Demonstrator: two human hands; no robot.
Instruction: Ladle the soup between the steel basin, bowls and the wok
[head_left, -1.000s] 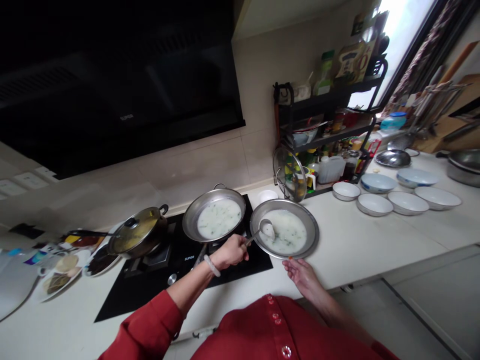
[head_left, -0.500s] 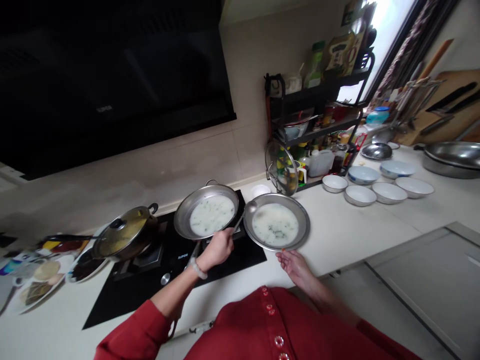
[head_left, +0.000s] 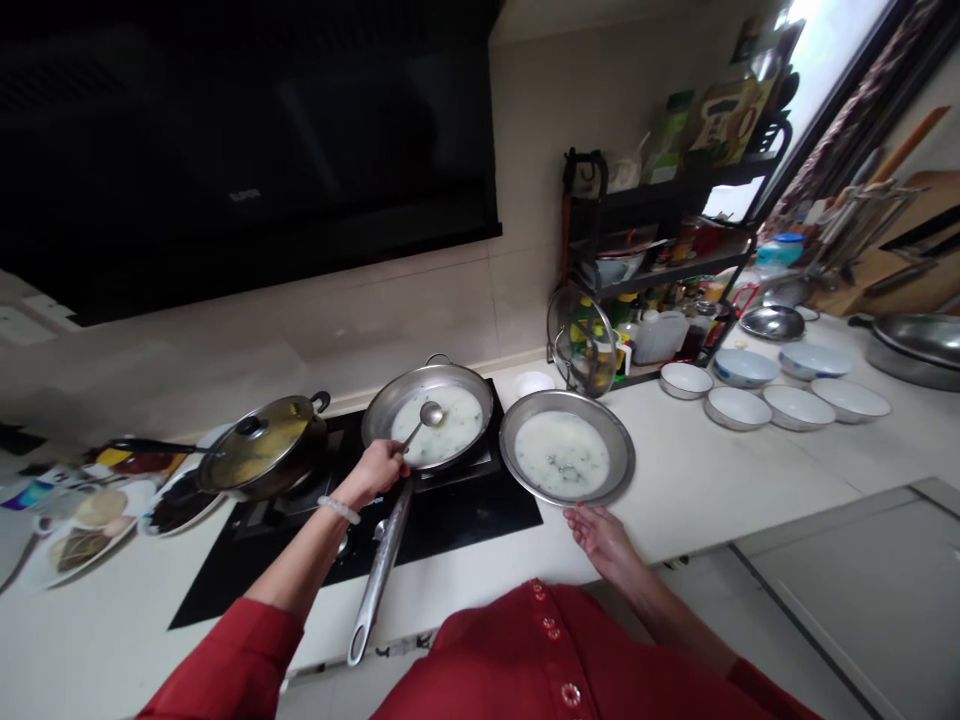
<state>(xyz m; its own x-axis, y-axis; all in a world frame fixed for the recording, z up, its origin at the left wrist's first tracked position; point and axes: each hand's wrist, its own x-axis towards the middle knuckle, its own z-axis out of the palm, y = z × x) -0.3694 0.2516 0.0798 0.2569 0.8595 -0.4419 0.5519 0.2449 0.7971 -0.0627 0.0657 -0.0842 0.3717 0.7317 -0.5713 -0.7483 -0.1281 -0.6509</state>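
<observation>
My left hand [head_left: 379,470] is closed round the handle of a metal ladle [head_left: 430,414], whose bowl is over the milky soup with green bits [head_left: 448,425] in a steel frying pan [head_left: 379,400]. That pan sits on the hob, its long handle pointing toward me. To its right, a wide steel basin [head_left: 624,450] on the counter holds more of the white soup [head_left: 559,450]. My right hand [head_left: 600,535] pinches the near rim of this basin with thumb and fingers.
A lidded pan [head_left: 262,455] stands on the left of the black hob [head_left: 465,525]. Plates of food [head_left: 109,545] lie farther left. Several bowls [head_left: 739,408] sit on the right of the counter, before a spice rack [head_left: 667,270]. A glass lid [head_left: 581,340] leans against the rack.
My left hand has moved left with the ladle, from the basin's left rim to over the frying pan. My right hand stays at the basin's rim. The view has shifted slightly.
</observation>
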